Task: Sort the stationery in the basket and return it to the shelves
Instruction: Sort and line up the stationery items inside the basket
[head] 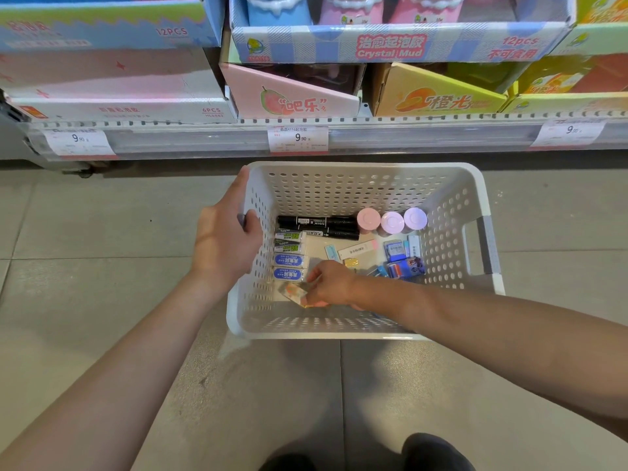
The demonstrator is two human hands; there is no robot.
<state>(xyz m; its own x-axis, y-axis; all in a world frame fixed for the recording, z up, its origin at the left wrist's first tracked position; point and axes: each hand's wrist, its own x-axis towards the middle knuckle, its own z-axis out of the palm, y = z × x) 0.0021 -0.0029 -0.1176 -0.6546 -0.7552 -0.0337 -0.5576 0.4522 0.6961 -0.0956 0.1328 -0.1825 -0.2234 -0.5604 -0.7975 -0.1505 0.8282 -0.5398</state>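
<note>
We steady the basket (356,185) with our left hand (224,239) curled over its near-side rim so it can't slide while our right hand (331,283) inside pinches a small packet (294,292), erasers (289,260) just beyond that grip.

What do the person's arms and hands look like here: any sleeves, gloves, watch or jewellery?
Both forearms are bare right to the frame edges, with no sleeve in view. The left hand and the right hand wear no gloves, and no watch, bracelet or ring shows on the visible sides. Dark shoes show at the bottom edge.
</note>
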